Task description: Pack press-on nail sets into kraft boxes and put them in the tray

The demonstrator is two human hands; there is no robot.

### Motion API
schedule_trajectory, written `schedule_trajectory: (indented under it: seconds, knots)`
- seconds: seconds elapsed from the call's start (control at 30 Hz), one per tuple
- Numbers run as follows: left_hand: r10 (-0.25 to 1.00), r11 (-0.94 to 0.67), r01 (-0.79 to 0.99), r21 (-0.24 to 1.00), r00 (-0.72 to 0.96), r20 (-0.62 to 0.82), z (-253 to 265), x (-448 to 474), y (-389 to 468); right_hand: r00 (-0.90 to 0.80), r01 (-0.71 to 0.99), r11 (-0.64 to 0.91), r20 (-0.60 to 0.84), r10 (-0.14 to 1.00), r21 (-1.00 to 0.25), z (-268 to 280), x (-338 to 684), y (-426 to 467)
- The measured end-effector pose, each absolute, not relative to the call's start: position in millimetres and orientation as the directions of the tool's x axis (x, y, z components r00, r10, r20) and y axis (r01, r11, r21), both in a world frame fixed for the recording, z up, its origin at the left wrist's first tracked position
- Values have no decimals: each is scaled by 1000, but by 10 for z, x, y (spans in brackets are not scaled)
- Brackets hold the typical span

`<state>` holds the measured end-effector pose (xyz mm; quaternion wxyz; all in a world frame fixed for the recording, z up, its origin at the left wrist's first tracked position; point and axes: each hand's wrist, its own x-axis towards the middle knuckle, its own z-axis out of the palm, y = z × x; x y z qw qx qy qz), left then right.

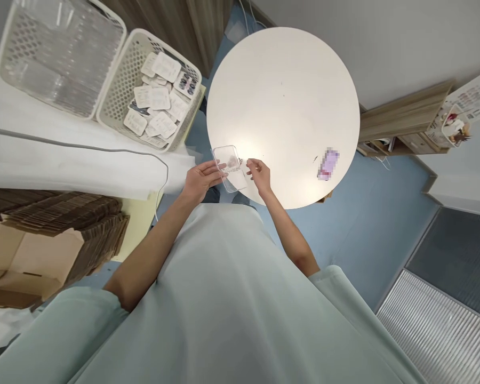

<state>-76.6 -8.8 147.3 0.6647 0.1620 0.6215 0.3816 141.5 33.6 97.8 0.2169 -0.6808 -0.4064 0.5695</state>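
Observation:
My left hand (pixel 197 182) grips a clear plastic case (pixel 226 154) at its left side, over the near edge of the round white table (pixel 284 80). The case stands open, with one half tilted up and the other toward my body. Something small and dark shows at its right side, too small to name. Just right of the case, my right hand (pixel 261 175) has its fingers curled in a pinch. What those fingertips hold, if anything, I cannot make out.
A blurred purple item (pixel 328 164) lies at the table's right. On the left are a basket of clear plastic cases (pixel 122 24), a basket of small white packs (pixel 104 114), and stacked folded cardboard (pixel 100 224). A wooden shelf (pixel 404 114) stands at right.

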Motion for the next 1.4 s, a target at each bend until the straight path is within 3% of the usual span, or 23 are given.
schedule_trajectory:
  seconds: [0.1, 0.2, 0.37, 0.53, 0.77, 1.07, 1.27, 1.4]
  knots:
    - [709, 632, -317, 707, -133, -693, 1500, -989, -149, 9, 657, -423, -554, 833, -624, 729, 1300, 486]
    - [710, 607, -336, 720, -177, -681, 1508, -1198, -218, -25, 854, -279, -571, 821, -439, 542, 1165, 568]
    - [706, 593, -356, 723, -203, -679, 1502, -1434, -293, -37, 946, -165, -598, 800, -279, 409, 1011, 533]
    - [694, 600, -362, 713, -208, -689, 1498, -1515, -317, -15, 955, -157, -566, 825, -253, 330, 1001, 440]
    - [713, 590, -378, 714, -171, -680, 1447, -1461, -277, -8, 875, -240, -508, 861, -420, 358, 1187, 354]
    - [764, 591, -356, 724, -39, -644, 1403, -983, -17, 128, 550, -440, -449, 884, -710, 819, 1812, 203]
    - [784, 611, -259, 748, 69, -617, 1402, -511, 143, 219, 361, -415, -357, 908, -835, 1325, 2344, 118]
    - [782, 622, -212, 754, 120, -612, 1464, -256, 213, 169, 254, -358, -323, 931, -899, 1637, 2554, 100]
